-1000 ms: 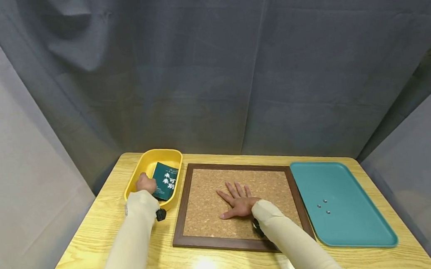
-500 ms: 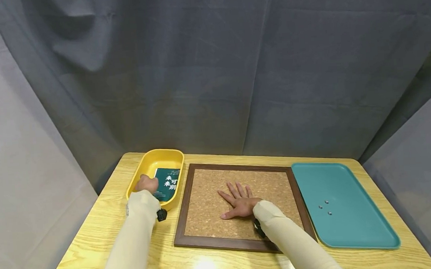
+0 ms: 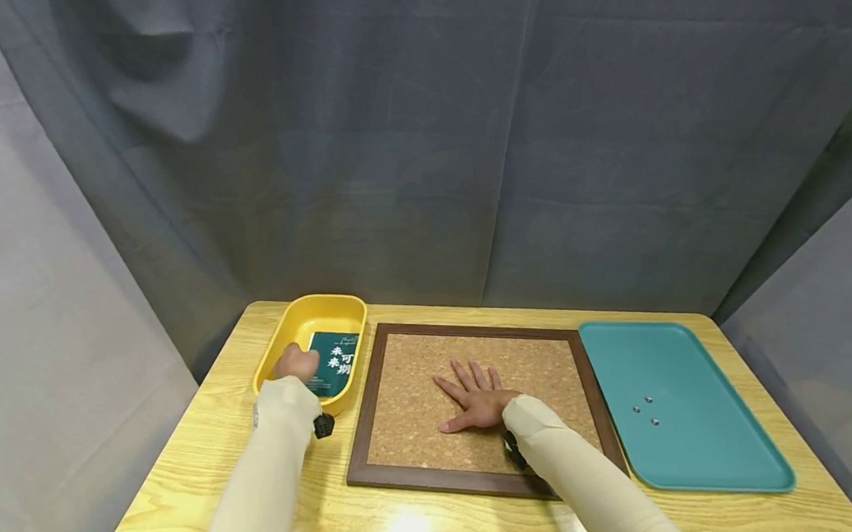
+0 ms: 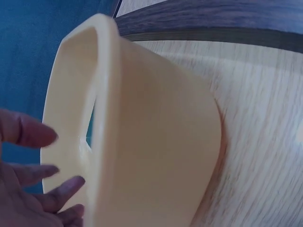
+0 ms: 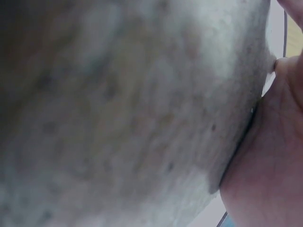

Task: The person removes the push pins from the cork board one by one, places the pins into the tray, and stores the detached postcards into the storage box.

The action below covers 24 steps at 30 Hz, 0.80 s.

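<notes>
My left hand [image 3: 296, 363] is over the near left part of a yellow bin [image 3: 340, 303]. In the left wrist view its thumb [image 4: 33, 131] and fingers are apart with nothing between them, just over the bin's rim. A dark green card or booklet [image 3: 339, 358] with white characters lies inside the bin, beside that hand. My right hand [image 3: 474, 404] presses flat, fingers spread, on a cork board [image 3: 407, 420] with a dark brown wooden frame. The cork fills most of the right wrist view, with the heel of the palm [image 5: 270, 165] against it.
A teal tray [image 3: 704, 428] stands to the right of the board, carrying three tiny shiny pieces [image 3: 636, 409]. All of it sits on a light wooden table [image 3: 339, 511]. Grey curtains [image 3: 387, 137] hang behind and along the sides.
The green card, tilted a second ago, has settled straighter and lower in the bin. The left hand has barely moved; the right stays put. The whole view shifts slightly.
</notes>
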Available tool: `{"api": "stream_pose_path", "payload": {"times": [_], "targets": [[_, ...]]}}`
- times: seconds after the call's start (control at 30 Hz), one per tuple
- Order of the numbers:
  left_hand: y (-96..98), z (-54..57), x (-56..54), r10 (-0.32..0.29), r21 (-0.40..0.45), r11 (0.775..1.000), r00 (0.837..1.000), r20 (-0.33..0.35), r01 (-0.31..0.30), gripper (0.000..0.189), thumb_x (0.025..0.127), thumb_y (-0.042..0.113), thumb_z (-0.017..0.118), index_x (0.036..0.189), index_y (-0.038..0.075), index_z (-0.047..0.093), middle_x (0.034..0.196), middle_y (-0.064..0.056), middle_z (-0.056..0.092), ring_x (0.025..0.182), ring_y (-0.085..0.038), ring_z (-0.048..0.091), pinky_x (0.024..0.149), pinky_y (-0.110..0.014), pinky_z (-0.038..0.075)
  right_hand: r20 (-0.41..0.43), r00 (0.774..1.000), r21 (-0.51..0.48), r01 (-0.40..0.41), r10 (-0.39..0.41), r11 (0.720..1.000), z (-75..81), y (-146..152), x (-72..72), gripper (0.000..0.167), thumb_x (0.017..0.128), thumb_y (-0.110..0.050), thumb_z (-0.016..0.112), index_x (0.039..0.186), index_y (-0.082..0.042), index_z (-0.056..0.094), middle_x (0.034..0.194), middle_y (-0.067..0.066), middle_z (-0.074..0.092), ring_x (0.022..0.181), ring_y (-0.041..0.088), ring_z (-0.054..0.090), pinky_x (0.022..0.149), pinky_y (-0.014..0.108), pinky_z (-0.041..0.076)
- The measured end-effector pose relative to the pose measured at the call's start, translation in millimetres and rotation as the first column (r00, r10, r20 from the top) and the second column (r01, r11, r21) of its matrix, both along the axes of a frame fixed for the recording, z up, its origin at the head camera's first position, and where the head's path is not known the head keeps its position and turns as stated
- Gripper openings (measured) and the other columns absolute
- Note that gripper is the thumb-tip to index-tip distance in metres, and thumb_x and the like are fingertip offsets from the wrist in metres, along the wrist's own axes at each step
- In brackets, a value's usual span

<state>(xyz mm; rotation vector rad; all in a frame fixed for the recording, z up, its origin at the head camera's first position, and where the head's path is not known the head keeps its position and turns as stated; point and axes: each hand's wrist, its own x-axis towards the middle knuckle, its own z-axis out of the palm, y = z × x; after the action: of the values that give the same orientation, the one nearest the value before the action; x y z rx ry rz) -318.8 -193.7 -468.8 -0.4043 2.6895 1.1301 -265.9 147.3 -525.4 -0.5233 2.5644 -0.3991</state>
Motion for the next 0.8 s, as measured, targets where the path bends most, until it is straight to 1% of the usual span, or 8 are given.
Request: {"api": "stream_pose_path", "payload": {"times": [0.1,0.2,0.27,0.37,0.43,0.53,0.63,0.8], "targets": [[2.3,0.8,-3.6,-0.043,0.020,0.999,0.999,-0.009,0.043,0.062,0.091,0.021,0.038,0.146,-0.008,0.029,0.144,-0.029,0.035,0.130,-0.044,0.036,0.108,-0.055,0.030,0.005,1.000,0.008,-0.013,0.013,1.000,0.5,1.6,-2.3,0.103,0.078,-0.079,0.049,0.156,-0.034,0.000,0.158,0.006,-0.025,0.141,0.033,-0.028,0.108,0.059,-0.020],[6.0,1.4,-6.6,-0.086,0.011,0.996,0.996,-0.018,0.086,0.065,0.092,0.023,0.042,0.148,-0.007,0.026,0.147,-0.029,0.034,0.133,-0.044,0.034,0.109,-0.055,0.029,0.002,1.000,0.003,-0.020,0.020,1.000,4.3,3.0,-3.3,0.101,0.080,-0.076,0.051,0.156,-0.032,0.002,0.159,0.008,-0.023,0.142,0.036,-0.026,0.108,0.061,-0.018],[8.8,1.4,-7.8,-0.110,-0.019,0.994,0.993,-0.031,0.109,0.065,0.094,0.026,0.044,0.148,-0.005,0.027,0.147,-0.028,0.034,0.133,-0.043,0.034,0.110,-0.056,0.027,0.002,1.000,-0.001,-0.020,0.020,1.000,7.2,3.5,-2.8,0.099,0.082,-0.073,0.052,0.157,-0.031,0.003,0.159,0.010,-0.021,0.142,0.037,-0.024,0.108,0.061,-0.017],[14.4,2.1,-7.2,-0.146,-0.092,0.986,0.987,-0.066,0.140,0.064,0.096,0.030,0.048,0.149,-0.002,0.030,0.147,-0.027,0.036,0.135,-0.044,0.032,0.111,-0.058,0.020,-0.004,1.000,-0.010,-0.017,0.017,1.000,10.3,3.2,-0.7,0.096,0.083,-0.069,0.055,0.157,-0.030,0.006,0.160,0.011,-0.018,0.143,0.038,-0.020,0.109,0.063,-0.013],[20.3,3.8,-6.6,-0.176,-0.135,0.977,0.980,-0.096,0.162,0.065,0.096,0.032,0.051,0.149,-0.001,0.032,0.147,-0.027,0.036,0.136,-0.045,0.029,0.112,-0.060,0.014,-0.003,1.000,-0.007,-0.011,0.011,1.000,10.3,3.7,0.0,0.096,0.084,-0.069,0.055,0.157,-0.031,0.006,0.160,0.011,-0.018,0.143,0.038,-0.021,0.109,0.063,-0.013],[29.9,7.4,-3.4,-0.221,-0.156,0.968,0.965,-0.139,0.199,0.067,0.097,0.038,0.052,0.149,0.001,0.033,0.148,-0.026,0.036,0.138,-0.044,0.026,0.112,-0.063,0.006,-0.011,1.000,-0.023,0.000,-0.001,1.000,8.0,3.6,-0.1,0.093,0.084,-0.067,0.056,0.157,-0.030,0.010,0.161,0.011,-0.015,0.144,0.038,-0.018,0.110,0.063,-0.011],[40.0,11.1,-0.7,-0.308,-0.169,0.946,0.933,-0.185,0.278,0.071,0.098,0.046,0.048,0.150,0.001,0.031,0.150,-0.025,0.032,0.140,-0.044,0.023,0.111,-0.066,0.004,-0.032,0.999,-0.063,0.023,-0.025,0.998,5.2,4.3,-2.2,0.090,0.086,-0.064,0.056,0.157,-0.027,0.015,0.162,0.010,-0.007,0.145,0.038,-0.012,0.111,0.062,-0.009],[58.1,15.6,3.7,-0.473,-0.231,0.875,0.851,-0.227,0.425,0.080,0.096,0.060,0.040,0.153,0.005,0.025,0.155,-0.024,0.023,0.143,-0.045,0.016,0.108,-0.070,0.006,-0.057,0.992,-0.201,0.095,-0.109,0.975,9.4,8.0,-0.6,0.085,0.089,-0.055,0.059,0.156,-0.018,0.020,0.161,0.017,0.006,0.145,0.043,0.001,0.109,0.068,-0.001]]}}
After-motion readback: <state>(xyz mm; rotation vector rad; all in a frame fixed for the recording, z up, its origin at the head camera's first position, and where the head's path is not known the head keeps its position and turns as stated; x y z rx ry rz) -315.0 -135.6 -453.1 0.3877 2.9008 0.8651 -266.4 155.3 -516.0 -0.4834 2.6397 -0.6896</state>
